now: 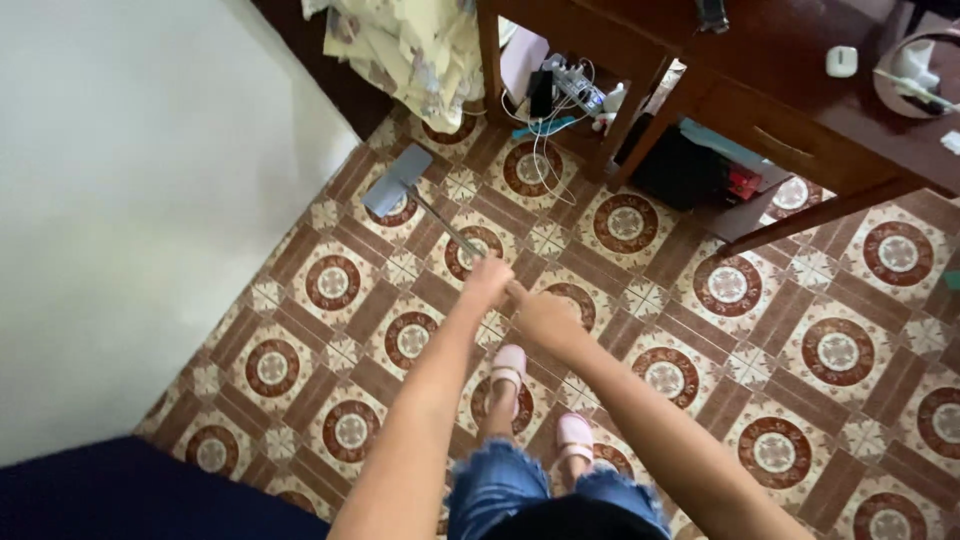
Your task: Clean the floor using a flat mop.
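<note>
Gripping the mop handle (pixel 452 229), I see both hands closed around its upper end: left hand (pixel 487 280) ahead, right hand (pixel 545 318) just behind. Mop head (pixel 397 181) lies flat on the patterned tile floor (pixel 780 370), near the white wall (pixel 130 200) and wooden desk (pixel 800 110).

Home interior, bedroom or study corner

Patterned brown-and-cream floor tiles (pixel 700 300) across the frame; dark wooden desk (pixel 800 90) upper right with a power strip (pixel 580 85) and tangled cables under it, a bag (pixel 680 165) beside; floral cloth (pixel 410 45) hanging top centre, white wall (pixel 130 200) on the left, dark blue bedding edge (pixel 110 495) lower left; person in pink slippers (pixel 508 365) holding a flat mop (pixel 398 182)
</note>
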